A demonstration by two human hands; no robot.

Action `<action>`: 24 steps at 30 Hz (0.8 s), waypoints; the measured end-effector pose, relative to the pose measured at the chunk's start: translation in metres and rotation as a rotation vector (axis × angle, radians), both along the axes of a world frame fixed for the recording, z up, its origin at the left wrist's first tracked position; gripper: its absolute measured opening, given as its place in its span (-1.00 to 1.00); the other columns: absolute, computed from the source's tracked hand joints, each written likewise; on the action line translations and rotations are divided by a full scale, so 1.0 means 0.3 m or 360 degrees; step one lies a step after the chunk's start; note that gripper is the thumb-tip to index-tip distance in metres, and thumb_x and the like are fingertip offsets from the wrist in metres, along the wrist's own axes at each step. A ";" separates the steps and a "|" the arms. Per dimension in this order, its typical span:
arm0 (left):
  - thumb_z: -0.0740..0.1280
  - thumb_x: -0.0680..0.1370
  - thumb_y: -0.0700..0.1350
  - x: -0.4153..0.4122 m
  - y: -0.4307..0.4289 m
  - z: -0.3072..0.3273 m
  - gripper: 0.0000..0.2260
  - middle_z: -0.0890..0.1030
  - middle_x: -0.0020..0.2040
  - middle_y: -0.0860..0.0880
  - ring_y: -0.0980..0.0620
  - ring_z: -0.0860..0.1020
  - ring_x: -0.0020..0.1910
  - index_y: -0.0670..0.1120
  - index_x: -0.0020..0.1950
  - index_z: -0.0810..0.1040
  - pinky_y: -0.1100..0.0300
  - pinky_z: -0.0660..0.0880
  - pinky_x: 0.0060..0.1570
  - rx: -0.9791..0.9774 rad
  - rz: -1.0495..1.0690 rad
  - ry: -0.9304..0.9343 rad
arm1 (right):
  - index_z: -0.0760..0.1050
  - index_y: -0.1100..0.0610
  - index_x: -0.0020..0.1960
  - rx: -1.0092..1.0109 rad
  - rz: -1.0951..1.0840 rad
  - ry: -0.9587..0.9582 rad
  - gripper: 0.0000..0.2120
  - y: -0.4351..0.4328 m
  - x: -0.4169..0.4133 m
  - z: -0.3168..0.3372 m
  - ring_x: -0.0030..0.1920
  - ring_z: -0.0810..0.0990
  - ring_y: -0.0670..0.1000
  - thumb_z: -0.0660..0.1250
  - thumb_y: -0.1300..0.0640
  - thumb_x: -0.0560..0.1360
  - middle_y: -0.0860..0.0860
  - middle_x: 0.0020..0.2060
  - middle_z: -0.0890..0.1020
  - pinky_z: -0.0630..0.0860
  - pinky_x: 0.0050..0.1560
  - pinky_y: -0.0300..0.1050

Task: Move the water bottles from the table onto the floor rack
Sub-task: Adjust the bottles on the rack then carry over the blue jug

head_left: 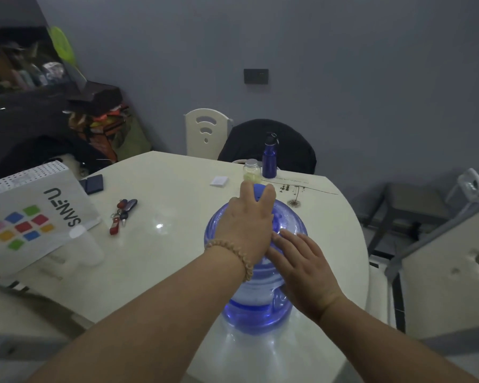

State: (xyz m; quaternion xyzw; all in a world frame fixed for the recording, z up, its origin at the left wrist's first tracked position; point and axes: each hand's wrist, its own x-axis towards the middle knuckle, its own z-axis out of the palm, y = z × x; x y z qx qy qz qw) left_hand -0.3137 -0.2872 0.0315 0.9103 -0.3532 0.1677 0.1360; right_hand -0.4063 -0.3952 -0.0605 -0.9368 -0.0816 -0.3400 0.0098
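A big blue translucent water bottle (pixel 256 310) stands upright on the white round table (pixel 177 217), near its front right edge. My left hand (pixel 248 225), with a bead bracelet on the wrist, lies over the bottle's top, fingers curled around the neck and cap. My right hand (pixel 299 261) rests flat on the bottle's right shoulder with fingers spread. A small dark blue metal flask (pixel 269 158) stands at the table's far edge. The floor rack is out of sight.
On the table lie a white paper bag with coloured squares (pixel 31 217), a bunch of keys (pixel 122 214), a dark wallet (pixel 94 183), a small glass jar (pixel 251 170) and a white card (pixel 219 180). Two chairs (pixel 205 131) stand behind it. A white cabinet (pixel 448 272) stands to the right.
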 end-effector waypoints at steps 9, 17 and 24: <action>0.25 0.57 -0.12 -0.283 -0.068 0.001 -0.62 0.22 0.29 -0.18 -0.01 0.33 -0.18 0.02 0.32 0.18 0.19 0.36 -0.19 -0.0004 0.0034 -0.0025 | 0.52 0.17 0.23 0.0014 0.0038 0.0017 -0.30 -0.067 -0.281 0.025 0.17 0.55 0.22 0.48 0.41 0.09 0.16 0.15 0.60 0.47 0.18 0.20; 0.26 0.57 -0.13 -0.415 -0.092 -0.011 -0.60 0.14 0.41 -0.21 -0.09 0.47 -0.08 0.04 0.33 0.17 0.13 0.49 -0.12 -0.0027 0.0143 -0.0037 | 0.46 0.14 0.28 0.0020 0.0128 0.0081 -0.27 -0.094 -0.399 0.029 0.22 0.51 0.22 0.53 0.39 0.14 0.14 0.19 0.57 0.41 0.25 0.20; 0.23 0.58 -0.01 -0.354 -0.076 -0.012 -0.58 0.21 0.41 -0.22 -0.11 0.54 -0.14 0.03 0.40 0.17 0.06 0.57 -0.15 0.0049 0.0070 -0.0167 | 0.30 0.05 0.38 0.0015 0.0247 0.0068 -0.15 -0.147 -0.329 -0.025 0.30 0.42 0.16 0.58 0.22 0.17 0.13 0.27 0.51 0.30 0.34 0.08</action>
